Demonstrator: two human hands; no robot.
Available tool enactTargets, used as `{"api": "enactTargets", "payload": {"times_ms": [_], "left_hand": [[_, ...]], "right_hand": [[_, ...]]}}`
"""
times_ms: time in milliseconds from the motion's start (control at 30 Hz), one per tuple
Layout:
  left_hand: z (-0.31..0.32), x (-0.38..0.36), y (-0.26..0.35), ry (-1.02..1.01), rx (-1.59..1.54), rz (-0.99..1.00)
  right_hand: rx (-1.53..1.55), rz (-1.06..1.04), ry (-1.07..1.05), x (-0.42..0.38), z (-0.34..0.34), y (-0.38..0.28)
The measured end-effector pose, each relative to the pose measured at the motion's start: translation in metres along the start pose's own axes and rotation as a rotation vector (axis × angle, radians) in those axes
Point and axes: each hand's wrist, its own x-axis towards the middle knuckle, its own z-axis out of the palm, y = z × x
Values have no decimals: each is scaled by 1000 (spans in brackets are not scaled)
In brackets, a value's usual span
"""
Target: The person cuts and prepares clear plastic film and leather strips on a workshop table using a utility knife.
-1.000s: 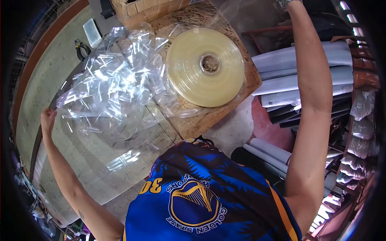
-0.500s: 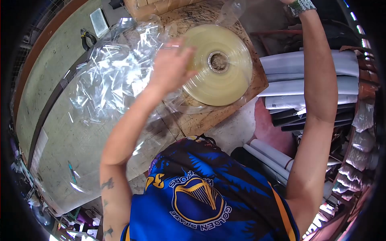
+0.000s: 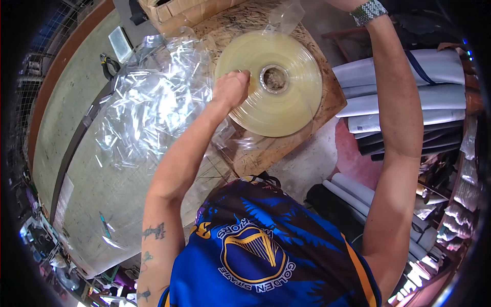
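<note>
A large roll of clear, yellowish plastic film lies flat on a wooden board, its hollow core facing up. My left hand is closed over the roll's left side, with fingers curled; what they hold, if anything, is hidden. Just left of that hand spreads a heap of short, shiny clear plastic strips on plastic sheeting. My right hand reaches past the far end of the board and is cut off by the top edge, so its fingers do not show. A loose clear plastic piece stands at the roll's far edge.
Pliers and a pale rectangular block lie at the table's far left. A cutter rests near the front left. A cardboard box sits behind the strips. Rolls of grey sheet material are stacked at right.
My left hand has moved right onto the roll, and its spread fingers have closed. My right hand has shifted left along the top edge. The camera view has shifted slightly.
</note>
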Motion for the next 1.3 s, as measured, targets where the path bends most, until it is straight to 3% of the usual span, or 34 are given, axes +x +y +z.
{"api": "enactTargets", "payload": {"times_ms": [67, 167, 200, 233, 300, 400, 500, 567, 633, 667, 733, 767, 833, 867, 933, 967, 1000, 1033, 1067, 1133, 1167, 1233, 1267, 1300], "left_hand": [[-54, -16, -4, 17, -23, 21], [-168, -51, -81, 516, -50, 13], [-207, -66, -127, 614, -190, -121], [-241, -86, -169, 690, -244, -104], [-288, -126, -238, 707, 31, -407], [-281, -165, -288, 582, 214, -371], [-247, -170, -267, 250, 137, -304], [-228, -159, -259, -109, 116, -317], [-221, -148, -203, -174, 353, -363], [-220, -132, -172, -88, 403, -264], [-216, -96, -93, 440, 202, 130], [-215, -79, -61, 545, 99, 242], [-227, -60, -6, 494, -19, 138], [-232, -57, -13, 510, 9, 163], [-237, -34, -37, 522, 59, 222], [-241, -30, -59, 609, 23, 161], [-253, -40, -78, 534, -99, 76], [-257, -54, -101, 680, 83, 77], [-254, -67, -140, 1035, 286, 366], [-273, -113, -179, 702, 215, -73], [-274, -130, -204, 668, 308, -251], [-257, -155, -247, 385, 378, -614], [-236, -167, -273, 346, 404, -532], [-231, -171, -255, 305, 427, -447]], "right_hand": [[-26, 14, 4, 2, 0, -2], [-57, 3, 33, 3, -7, -3], [-47, 26, 25, 2, -9, 1], [-36, 44, 22, 3, -12, -1], [89, 66, 23, 4, -10, 2], [179, 65, 12, 12, 0, -4], [159, 53, -3, 23, 8, -27], [38, 39, -23, 27, 7, -51], [-121, -81, -13, 31, 10, -75], [-13, -142, -28, 34, 18, -84], [34, -212, -102, 40, 32, -117], [54, -344, -114, 48, 44, -120], [172, -294, -213, 52, 54, -152], [91, -405, -162, 57, 58, -154], [24, -356, -150, 61, 52, -157], [-7, -322, -143, 61, 51, -156], [-53, -396, -116, 63, 52, -134], [-60, -329, -174, 63, 52, -111], [-66, -261, -231, 62, 50, -88], [-18, -121, -300, 54, 48, -31], [34, -51, -313, 48, 49, 3], [107, 27, -310, 41, 50, 36], [125, 39, -295, 37, 50, 42], [142, 54, -280, 35, 49, 35]]}}
